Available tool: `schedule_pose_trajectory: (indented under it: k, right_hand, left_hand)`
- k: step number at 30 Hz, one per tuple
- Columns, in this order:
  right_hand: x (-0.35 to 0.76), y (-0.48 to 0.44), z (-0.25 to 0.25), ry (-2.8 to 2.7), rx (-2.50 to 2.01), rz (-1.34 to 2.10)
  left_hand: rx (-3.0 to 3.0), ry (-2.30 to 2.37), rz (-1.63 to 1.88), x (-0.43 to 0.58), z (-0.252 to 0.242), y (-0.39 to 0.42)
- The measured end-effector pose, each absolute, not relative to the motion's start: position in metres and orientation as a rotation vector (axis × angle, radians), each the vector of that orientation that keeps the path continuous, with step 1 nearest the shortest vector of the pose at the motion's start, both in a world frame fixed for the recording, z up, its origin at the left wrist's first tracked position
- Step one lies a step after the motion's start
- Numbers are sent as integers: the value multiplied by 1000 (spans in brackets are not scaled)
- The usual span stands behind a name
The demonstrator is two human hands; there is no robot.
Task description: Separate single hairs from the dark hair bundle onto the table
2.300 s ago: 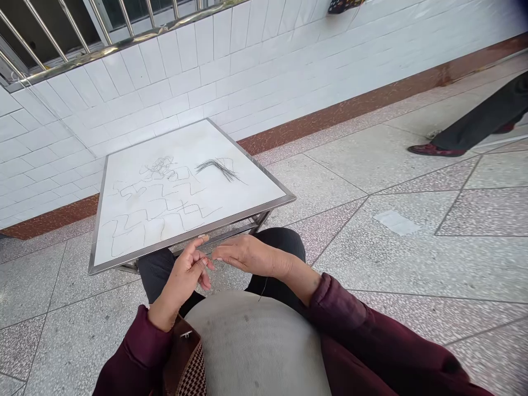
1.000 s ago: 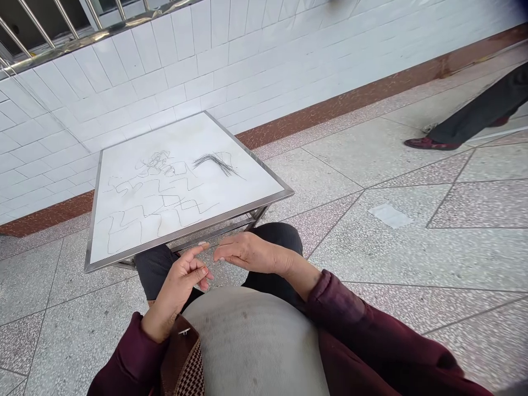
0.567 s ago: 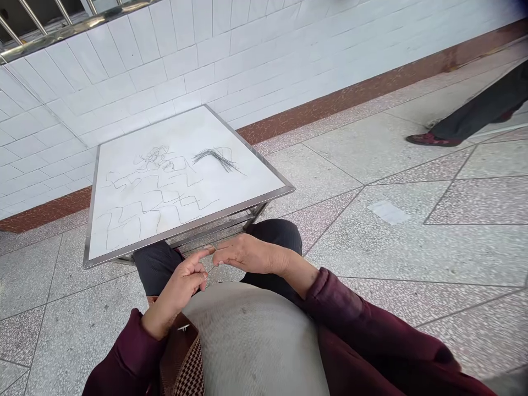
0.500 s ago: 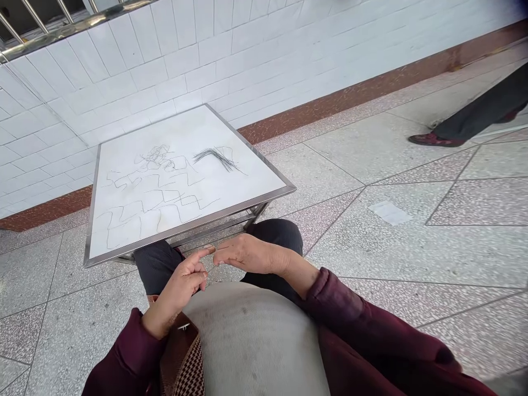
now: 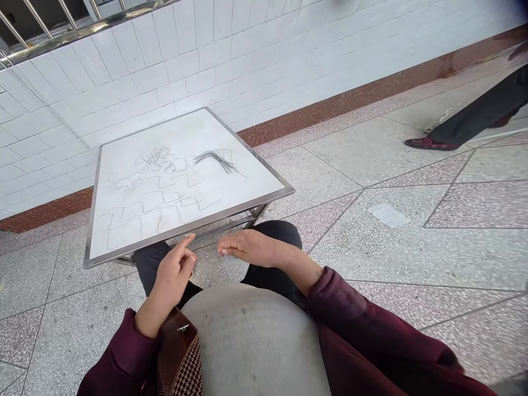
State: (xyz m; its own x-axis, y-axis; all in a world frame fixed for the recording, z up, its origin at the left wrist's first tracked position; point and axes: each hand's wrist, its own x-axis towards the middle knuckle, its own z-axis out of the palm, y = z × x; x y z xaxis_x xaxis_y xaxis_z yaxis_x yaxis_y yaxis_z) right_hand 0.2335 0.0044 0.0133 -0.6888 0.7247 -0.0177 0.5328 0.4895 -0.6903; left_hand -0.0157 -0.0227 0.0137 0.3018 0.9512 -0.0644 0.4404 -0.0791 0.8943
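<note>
A white table (image 5: 243, 181) with a metal rim stands before me, with dark wire-like strands on it. Some strands are bent and spread out, and a tangled clump (image 5: 155, 159) lies near the back. A dense dark bundle (image 5: 215, 158) of straighter strands is to its right. Over my lap, by the table's near edge, my left hand (image 5: 171, 275) has its index finger stretched and the others curled; whether it holds a strand is too fine to tell. My right hand (image 5: 251, 247) is closed with its fingertips pressed together, and what it holds is too small to make out.
Behind the table is a white tiled wall (image 5: 256, 66) with metal bars (image 5: 53, 33) at the upper left. A person's leg and dark red shoe (image 5: 433, 143) are on the right. A pale sheet (image 5: 388, 215) lies on the speckled floor (image 5: 412, 253).
My hands have moved apart from each other. My left hand has shifted left and tilted more upright, while my right hand has moved slightly right and up.
</note>
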Motion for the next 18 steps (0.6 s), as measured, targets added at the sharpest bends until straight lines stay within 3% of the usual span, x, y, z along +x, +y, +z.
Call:
schedule_pose_trajectory:
  k: [4, 18]
  right_hand:
    - [222, 4, 19, -2471, -1005, 1014]
    - [232, 0, 6, -2395, -1124, 707]
  left_hand:
    - [1827, 1138, 606, 4, 19, -22]
    - [1397, 1150, 586, -7, 8, -20]
